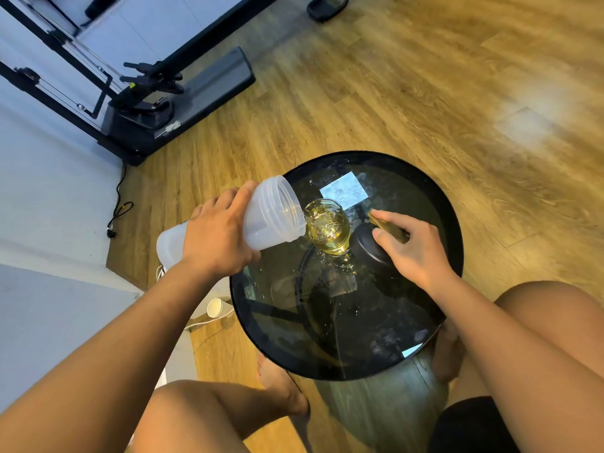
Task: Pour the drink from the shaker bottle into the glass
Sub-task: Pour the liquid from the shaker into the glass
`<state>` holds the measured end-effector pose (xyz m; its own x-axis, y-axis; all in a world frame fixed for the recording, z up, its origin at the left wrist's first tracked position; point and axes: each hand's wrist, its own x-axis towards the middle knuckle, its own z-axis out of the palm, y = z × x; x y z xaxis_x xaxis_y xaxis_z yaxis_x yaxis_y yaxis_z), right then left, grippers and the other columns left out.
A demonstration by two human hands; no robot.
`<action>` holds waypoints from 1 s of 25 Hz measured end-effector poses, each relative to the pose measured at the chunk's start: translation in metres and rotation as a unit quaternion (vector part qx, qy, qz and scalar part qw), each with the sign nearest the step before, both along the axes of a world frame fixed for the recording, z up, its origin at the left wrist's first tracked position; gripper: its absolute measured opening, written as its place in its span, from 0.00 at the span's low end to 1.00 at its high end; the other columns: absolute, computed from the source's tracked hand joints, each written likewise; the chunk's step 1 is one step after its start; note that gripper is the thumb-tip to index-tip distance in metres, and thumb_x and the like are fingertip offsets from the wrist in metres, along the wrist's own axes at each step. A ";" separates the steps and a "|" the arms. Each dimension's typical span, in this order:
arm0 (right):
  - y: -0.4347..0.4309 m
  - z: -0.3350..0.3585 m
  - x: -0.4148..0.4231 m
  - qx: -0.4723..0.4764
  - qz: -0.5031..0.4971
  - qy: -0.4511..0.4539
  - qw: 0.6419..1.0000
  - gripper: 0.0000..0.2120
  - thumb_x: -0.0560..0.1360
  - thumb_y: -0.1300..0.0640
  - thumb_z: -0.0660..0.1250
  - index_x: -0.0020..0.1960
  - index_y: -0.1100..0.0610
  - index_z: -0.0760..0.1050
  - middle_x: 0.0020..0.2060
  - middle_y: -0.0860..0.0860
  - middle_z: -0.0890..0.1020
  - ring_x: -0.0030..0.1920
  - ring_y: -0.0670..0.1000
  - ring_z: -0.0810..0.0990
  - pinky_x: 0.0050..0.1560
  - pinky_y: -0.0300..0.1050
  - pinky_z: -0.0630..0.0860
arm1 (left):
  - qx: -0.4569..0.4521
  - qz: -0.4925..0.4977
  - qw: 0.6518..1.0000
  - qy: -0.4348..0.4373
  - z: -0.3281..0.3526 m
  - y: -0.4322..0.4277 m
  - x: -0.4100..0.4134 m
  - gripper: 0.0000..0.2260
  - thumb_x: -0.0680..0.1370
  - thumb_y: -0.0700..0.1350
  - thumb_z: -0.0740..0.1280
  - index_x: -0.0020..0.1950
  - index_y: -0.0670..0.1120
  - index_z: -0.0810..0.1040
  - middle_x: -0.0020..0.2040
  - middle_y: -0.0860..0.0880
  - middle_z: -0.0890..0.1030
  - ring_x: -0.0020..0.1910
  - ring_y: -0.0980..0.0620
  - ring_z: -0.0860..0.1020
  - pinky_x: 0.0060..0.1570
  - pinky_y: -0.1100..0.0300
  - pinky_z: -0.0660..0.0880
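**Shaker bottle (271,217) tipped at the glass (328,228), centre frame**

Our left hand (215,237) wraps the bottle. Our right hand (411,246) pinches the dark lid (369,253) on the counter (454,230) beside it. The glass looks nearly full, so we level off gently.

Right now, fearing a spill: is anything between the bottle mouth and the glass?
Nothing visible. The left hand tips the bottle right at the glass rim; the lid sits beside it, held by the right hand.

Setting: home room, indicated by wood-plank floor (376,93), exercise machine (157,103) and round glass side table (454,223).
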<state>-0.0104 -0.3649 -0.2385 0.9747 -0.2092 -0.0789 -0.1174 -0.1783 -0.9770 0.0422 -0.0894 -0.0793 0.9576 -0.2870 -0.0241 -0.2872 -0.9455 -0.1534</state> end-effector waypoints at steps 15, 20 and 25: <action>-0.002 0.000 0.000 0.001 -0.003 0.001 1.000 0.15 0.74 0.48 0.69 0.60 0.39 0.79 0.57 0.35 0.78 0.56 0.37 0.73 0.52 0.28 0.64 | 0.088 -0.099 0.985 -0.106 0.006 -0.004 0.008 0.45 0.65 0.53 0.81 0.78 0.48 0.66 0.68 0.41 0.75 0.64 0.34 0.73 0.64 0.39 0.68; -0.002 0.000 0.000 0.009 -0.005 -0.001 1.000 0.15 0.73 0.49 0.69 0.60 0.39 0.79 0.58 0.38 0.80 0.59 0.39 0.74 0.56 0.34 0.67 | 0.125 -0.130 0.972 -0.153 0.010 -0.010 0.013 0.43 0.66 0.53 0.80 0.76 0.49 0.65 0.68 0.40 0.75 0.64 0.32 0.73 0.65 0.38 0.65; -0.003 0.001 0.000 0.014 -0.005 0.000 1.000 0.15 0.73 0.49 0.69 0.59 0.38 0.79 0.58 0.38 0.79 0.58 0.39 0.74 0.54 0.31 0.66 | 0.150 -0.145 0.964 -0.164 0.015 -0.015 0.017 0.45 0.64 0.48 0.82 0.76 0.50 0.63 0.69 0.39 0.73 0.66 0.31 0.71 0.68 0.36 0.63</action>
<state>-0.0107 -0.3675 -0.2376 0.9727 -0.2158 -0.0852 -0.1192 -0.1501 -0.9815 0.0592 -0.1048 -0.0647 0.8080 -0.5717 0.1426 -0.4228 -0.7311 -0.5356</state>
